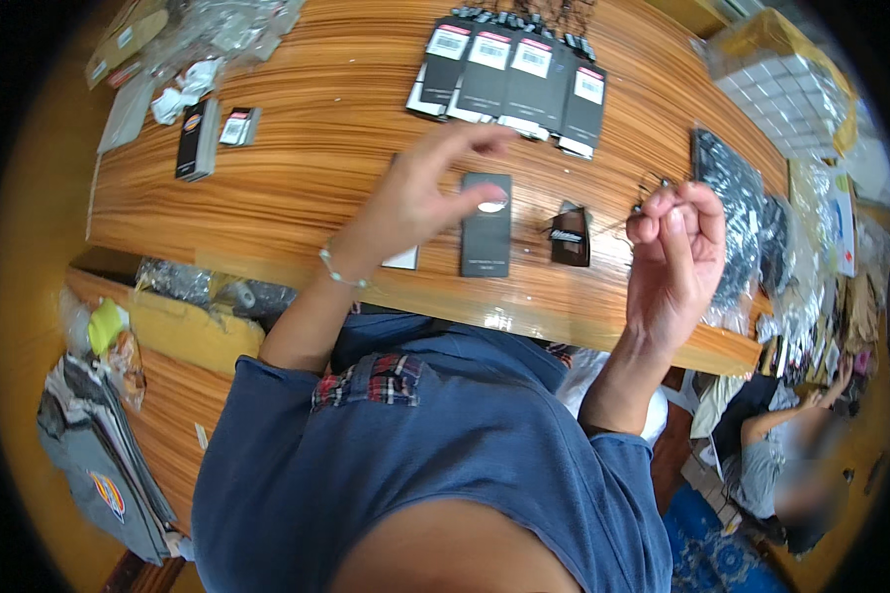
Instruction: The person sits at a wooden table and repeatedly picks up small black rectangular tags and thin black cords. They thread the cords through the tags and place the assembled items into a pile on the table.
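Left hand (415, 198) spread over a black hang tag (486, 237) at the near edge of the desk (316, 128); right hand (677, 252) pressed together, contents unclear. Corded tags (509, 74) beyond seem done, this one unfinished.

Clear plastic bags (237, 25) lay heaped on the far left corner of the wooden table (302, 168). Left of the table I saw grey garments (94, 474) stacked; off its right side, a taped bundle (776, 84) and, nearer me, a co-worker (761, 474).
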Action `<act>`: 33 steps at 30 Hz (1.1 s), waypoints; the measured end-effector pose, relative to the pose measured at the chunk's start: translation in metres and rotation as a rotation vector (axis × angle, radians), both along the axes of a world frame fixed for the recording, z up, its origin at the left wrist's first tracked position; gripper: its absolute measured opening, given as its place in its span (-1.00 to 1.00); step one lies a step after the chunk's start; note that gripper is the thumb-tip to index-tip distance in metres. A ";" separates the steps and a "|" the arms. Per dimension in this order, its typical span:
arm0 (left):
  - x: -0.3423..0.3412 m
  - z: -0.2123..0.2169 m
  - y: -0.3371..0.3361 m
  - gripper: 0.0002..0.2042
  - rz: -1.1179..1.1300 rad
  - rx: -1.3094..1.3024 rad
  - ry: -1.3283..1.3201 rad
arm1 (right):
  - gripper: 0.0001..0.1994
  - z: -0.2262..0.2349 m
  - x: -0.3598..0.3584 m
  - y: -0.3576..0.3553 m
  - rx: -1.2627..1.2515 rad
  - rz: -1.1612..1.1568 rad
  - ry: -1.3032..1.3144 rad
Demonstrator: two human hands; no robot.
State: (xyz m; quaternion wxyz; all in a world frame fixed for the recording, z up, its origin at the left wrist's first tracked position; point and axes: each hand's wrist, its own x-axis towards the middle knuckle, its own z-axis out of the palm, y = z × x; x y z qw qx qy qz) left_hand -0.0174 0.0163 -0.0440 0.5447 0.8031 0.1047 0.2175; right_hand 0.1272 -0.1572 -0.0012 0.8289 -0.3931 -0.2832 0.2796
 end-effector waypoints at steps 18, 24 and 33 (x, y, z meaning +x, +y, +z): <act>-0.053 -0.006 0.034 -0.57 0.202 0.331 0.237 | -0.86 0.008 -0.009 -0.001 -0.079 -0.012 -0.221; -0.022 0.025 0.000 -0.78 0.232 -0.215 -0.068 | -0.89 0.011 -0.029 0.008 -0.327 -0.062 -0.366; 0.016 0.045 -0.035 -0.86 0.136 0.021 -0.114 | -0.90 0.003 -0.030 0.022 -0.415 -0.271 -0.664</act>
